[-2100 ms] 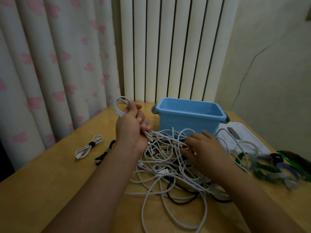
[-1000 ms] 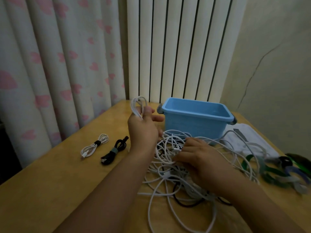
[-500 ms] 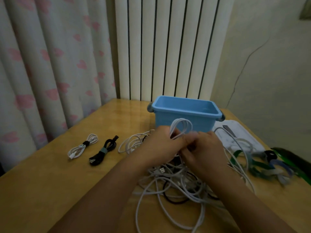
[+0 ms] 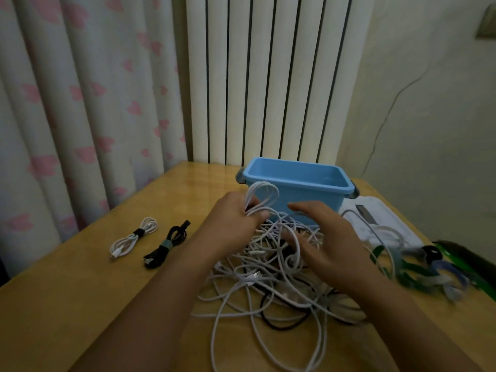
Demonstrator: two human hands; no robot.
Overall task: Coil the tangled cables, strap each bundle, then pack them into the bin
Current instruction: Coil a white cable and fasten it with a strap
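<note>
My left hand (image 4: 233, 219) grips a partly wound white cable coil (image 4: 261, 195), whose loops stick up in front of the blue bin (image 4: 296, 185). Its loose end runs down into a tangle of white and black cables (image 4: 271, 285) on the wooden table (image 4: 80, 291). My right hand (image 4: 326, 237) hovers over the tangle with fingers spread and straight, holding nothing. A strapped white bundle (image 4: 132, 236) and a strapped black bundle (image 4: 167, 244) lie side by side on the table at the left.
A heap of green, blue and black straps (image 4: 429, 267) lies at the right edge. A white flat device (image 4: 381, 224) sits right of the bin. Behind the table hang a pink-patterned curtain (image 4: 80, 103) and vertical blinds (image 4: 268, 76).
My right hand has let go of the coil and moved right, opening above the tangle. My left hand still grips the coil, which has come down in front of the bin.
</note>
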